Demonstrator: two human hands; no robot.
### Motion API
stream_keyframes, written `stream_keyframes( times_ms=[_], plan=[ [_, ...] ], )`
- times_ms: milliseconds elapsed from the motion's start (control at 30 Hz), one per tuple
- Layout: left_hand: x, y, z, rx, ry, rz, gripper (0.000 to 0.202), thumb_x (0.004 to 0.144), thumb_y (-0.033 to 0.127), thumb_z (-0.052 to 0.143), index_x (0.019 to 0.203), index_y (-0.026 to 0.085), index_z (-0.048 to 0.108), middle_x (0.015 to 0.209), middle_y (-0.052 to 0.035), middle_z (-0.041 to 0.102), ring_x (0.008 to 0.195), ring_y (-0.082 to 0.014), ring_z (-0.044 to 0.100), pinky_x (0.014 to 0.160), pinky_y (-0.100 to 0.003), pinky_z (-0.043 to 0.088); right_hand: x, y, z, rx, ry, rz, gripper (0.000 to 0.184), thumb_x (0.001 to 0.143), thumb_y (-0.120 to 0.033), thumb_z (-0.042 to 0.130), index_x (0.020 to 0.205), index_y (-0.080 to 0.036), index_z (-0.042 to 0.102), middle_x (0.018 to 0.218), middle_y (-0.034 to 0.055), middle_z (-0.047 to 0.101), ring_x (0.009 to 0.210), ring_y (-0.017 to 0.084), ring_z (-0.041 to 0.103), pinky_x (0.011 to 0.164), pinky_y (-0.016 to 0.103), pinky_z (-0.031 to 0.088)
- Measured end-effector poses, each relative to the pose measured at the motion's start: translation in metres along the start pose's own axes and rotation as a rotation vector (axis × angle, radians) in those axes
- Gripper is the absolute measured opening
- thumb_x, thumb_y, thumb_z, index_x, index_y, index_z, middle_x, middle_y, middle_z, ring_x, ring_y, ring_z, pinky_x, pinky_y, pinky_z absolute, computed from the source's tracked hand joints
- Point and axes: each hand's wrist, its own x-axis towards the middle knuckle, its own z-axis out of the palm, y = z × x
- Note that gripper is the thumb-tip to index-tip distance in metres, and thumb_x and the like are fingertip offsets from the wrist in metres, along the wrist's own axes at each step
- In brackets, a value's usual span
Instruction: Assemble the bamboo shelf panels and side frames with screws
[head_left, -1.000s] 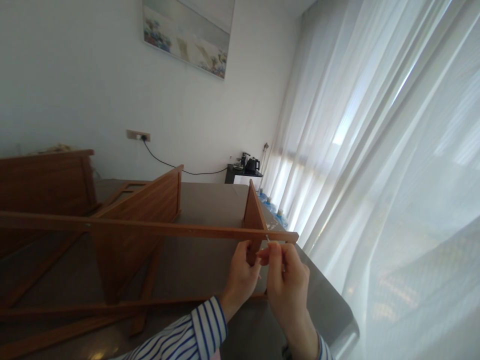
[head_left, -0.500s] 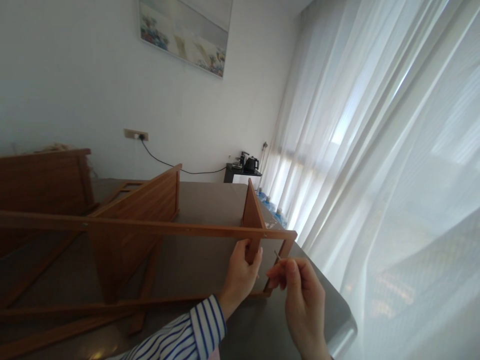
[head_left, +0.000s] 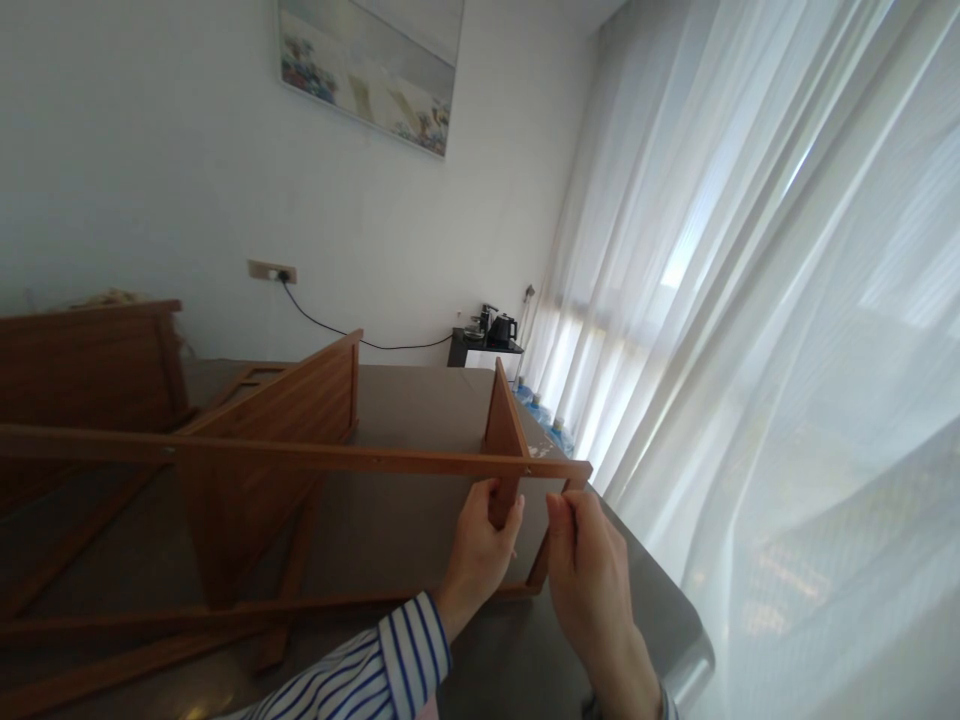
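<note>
A brown wooden shelf frame (head_left: 420, 461) lies on its side, its boards standing between long rails. My left hand (head_left: 480, 545) grips the near end of the right-hand shelf board (head_left: 508, 410), just under the upper rail. To the right of it, my right hand (head_left: 592, 560) is closed, fingers curled together, beside the frame's end crossbar. The thin metal piece seen in its fingertips earlier is hidden inside the hand now. A small metal fitting shows on the upper rail above the left hand.
The frame lies on a grey table (head_left: 427, 395) with a rounded right corner. Further left stand more wooden boards (head_left: 90, 360). White curtains (head_left: 750, 350) hang along the right. Behind the table are a black kettle (head_left: 504, 329) and blue water bottles (head_left: 559, 432).
My right hand has turned and risen slightly towards the upper rail, its fingers curling so that the thin metal piece no longer shows. The left hand keeps its grip on the board.
</note>
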Motion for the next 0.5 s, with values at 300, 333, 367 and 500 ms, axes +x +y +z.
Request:
stream_keyframes(
  times_ms=[300,333,367,500],
  plan=[
    [0.002,-0.001,-0.001,0.004,0.032,0.11,0.029,0.081,0.038,0.057,0.099,0.016,0.054,0.089,-0.0073,0.063,0.08,-0.0219,0.064,0.071,-0.035,0.052,0.018,-0.014,0.015,-0.324,0.058,-0.166,0.023,0.093,-0.03,0.044,0.097,-0.016,0.061,0.076,0.0064,0.064,0.068,0.017,0.062,0.056,0.024,0.042],
    [0.002,-0.002,-0.001,0.018,0.038,0.116,0.029,0.081,0.037,0.057,0.1,0.016,0.054,0.091,-0.008,0.063,0.083,-0.0224,0.063,0.073,-0.036,0.051,0.018,-0.013,0.016,-0.333,0.063,-0.175,0.022,0.094,-0.029,0.043,0.096,-0.015,0.061,0.075,0.0066,0.064,0.068,0.017,0.062,0.056,0.024,0.042],
    [0.002,-0.002,-0.001,0.032,0.038,0.118,0.029,0.081,0.036,0.058,0.101,0.015,0.054,0.093,-0.0086,0.063,0.084,-0.0227,0.063,0.074,-0.037,0.051,0.018,-0.012,0.016,-0.34,0.068,-0.184,0.022,0.094,-0.027,0.043,0.095,-0.015,0.061,0.075,0.0065,0.064,0.068,0.017,0.062,0.056,0.024,0.042],
    [0.002,-0.003,-0.002,0.046,0.043,0.116,0.03,0.079,0.035,0.059,0.102,0.015,0.055,0.094,-0.0095,0.063,0.084,-0.0228,0.062,0.071,-0.035,0.05,0.016,-0.011,0.018,-0.347,0.096,-0.234,0.018,0.093,-0.022,0.044,0.094,-0.016,0.061,0.073,0.0056,0.064,0.067,0.016,0.062,0.057,0.024,0.042]
  ],
)
